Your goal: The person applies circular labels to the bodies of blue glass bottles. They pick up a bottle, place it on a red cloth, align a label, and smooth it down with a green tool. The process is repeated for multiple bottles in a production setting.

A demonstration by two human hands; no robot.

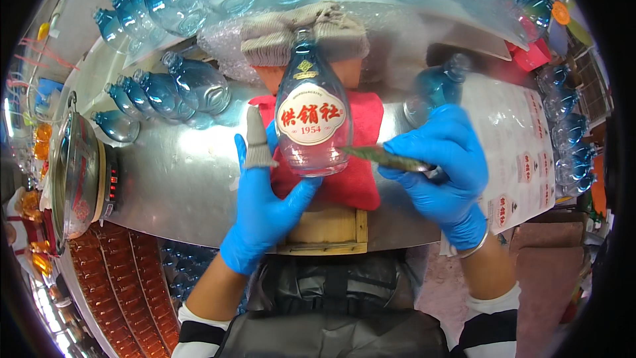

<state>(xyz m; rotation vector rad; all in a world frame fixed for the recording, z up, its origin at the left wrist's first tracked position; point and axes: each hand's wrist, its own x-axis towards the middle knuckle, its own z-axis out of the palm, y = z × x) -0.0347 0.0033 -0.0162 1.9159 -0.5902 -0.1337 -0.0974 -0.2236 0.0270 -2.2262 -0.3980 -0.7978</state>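
Note:
A clear-and-blue glass bottle [313, 86] with a cream and red label lies tilted before me, its neck resting on folded grey knit cloth [265, 43] and its body over a red cloth [364, 126]. My left hand [262, 209], in a blue glove with a grey knit sleeve on one finger, grips the bottle's lower left, thumb at its base. My right hand [444, 162], also blue-gloved, is closed on a flat, dark green blade-like tool [384, 158]. Its tip reaches the bottle's lower right side; whether it touches is unclear.
Blue bottles [195, 83] stand at the left, and another bottle [440, 86] is at the right behind my hand. A label sheet [510, 146] covers the right side. A round pan [76, 172] sits far left; a wooden box [324, 229] is at the near edge.

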